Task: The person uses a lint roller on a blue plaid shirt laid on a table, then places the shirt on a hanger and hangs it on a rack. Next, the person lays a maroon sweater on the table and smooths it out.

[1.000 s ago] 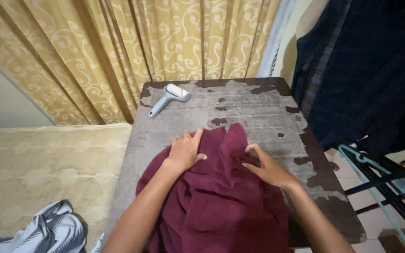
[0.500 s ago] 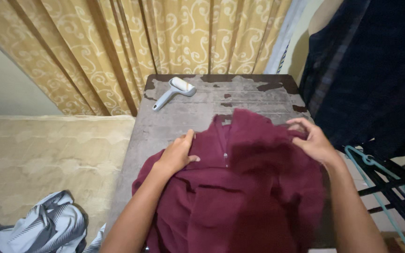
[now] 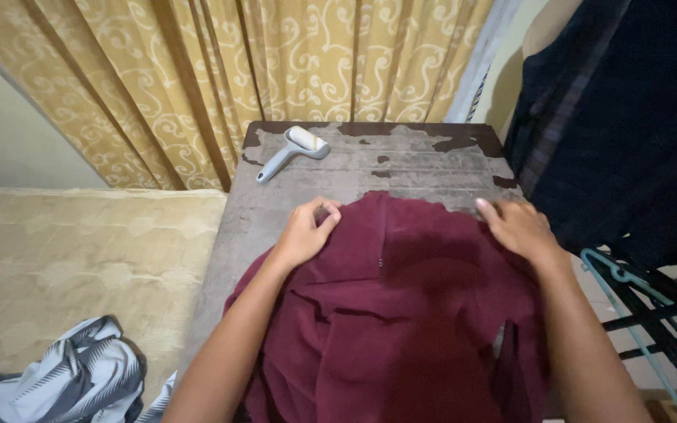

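Observation:
A dark red garment (image 3: pixel 409 298) lies spread over a worn grey table (image 3: pixel 291 196). My left hand (image 3: pixel 307 231) pinches the cloth's upper left edge. At the garment's upper right edge my right hand (image 3: pixel 517 227) lies flat on the cloth, fingers together. A small zip runs down the middle of the cloth between my hands.
A lint roller (image 3: pixel 291 150) with a grey handle lies at the table's far left corner. Yellow patterned curtains (image 3: pixel 276 70) hang behind. Dark clothes (image 3: pixel 628 125) hang at the right over a rack with a teal hanger (image 3: pixel 636 298). A beige mattress (image 3: pixel 72 266) with a grey-white garment (image 3: pixel 64 384) lies left.
My right hand moved out to the right and spread the garment wider, then pressed it flat. My left hand slid up to the cloth's top edge.

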